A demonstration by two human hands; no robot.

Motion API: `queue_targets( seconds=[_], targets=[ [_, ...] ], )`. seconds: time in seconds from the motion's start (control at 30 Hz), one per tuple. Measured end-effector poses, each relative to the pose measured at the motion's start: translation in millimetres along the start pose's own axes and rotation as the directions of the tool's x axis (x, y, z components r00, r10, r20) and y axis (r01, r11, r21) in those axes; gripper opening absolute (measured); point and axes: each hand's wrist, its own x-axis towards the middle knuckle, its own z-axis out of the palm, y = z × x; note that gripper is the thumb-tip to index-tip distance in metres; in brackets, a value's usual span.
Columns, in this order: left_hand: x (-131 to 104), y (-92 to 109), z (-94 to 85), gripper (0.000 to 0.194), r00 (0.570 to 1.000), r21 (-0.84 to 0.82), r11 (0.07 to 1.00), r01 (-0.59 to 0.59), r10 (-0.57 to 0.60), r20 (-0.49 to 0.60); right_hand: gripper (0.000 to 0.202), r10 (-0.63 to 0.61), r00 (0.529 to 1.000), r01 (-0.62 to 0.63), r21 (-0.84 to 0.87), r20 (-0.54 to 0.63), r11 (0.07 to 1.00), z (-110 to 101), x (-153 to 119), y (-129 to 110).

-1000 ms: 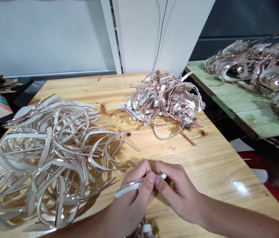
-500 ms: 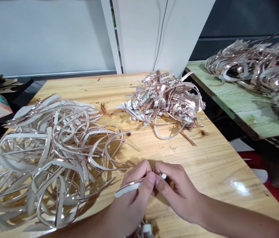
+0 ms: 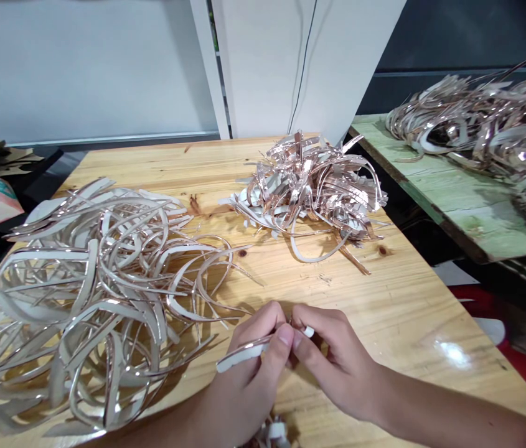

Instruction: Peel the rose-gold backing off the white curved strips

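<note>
Between my two hands is a narrow strip, white on one face and shiny rose-gold on its edge. My left hand pinches it with thumb and forefinger, one end sticking out to the left. Touching it thumb to thumb, my right hand grips the other part, where a short white end pokes out. The middle of the strip is hidden by my fingers. A large tangle of similar curled strips lies left of my hands. Under my wrists, a few short pieces show partly.
A pile of crumpled rose-gold strips sits at the back of the wooden table. On the right, a greenish board bears a big heap of strips. A white panel stands behind the table.
</note>
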Motion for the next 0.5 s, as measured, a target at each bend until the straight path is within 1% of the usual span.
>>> queue_targets(
  seconds=[0.27,0.5],
  targets=[
    [-0.3,-1.0,0.7,0.039,1.000,-0.017,1.000,-0.005,0.005,0.002,0.029,-0.028,1.000,0.028,0.025,-0.004,0.999,-0.1,1.1,-0.1],
    [0.8,1.1,0.2,0.038,1.000,-0.017,1.000,-0.010,0.010,0.001,0.032,0.029,1.000,-0.029,0.007,0.011,1.000,-0.1,0.3,1.3]
  ],
)
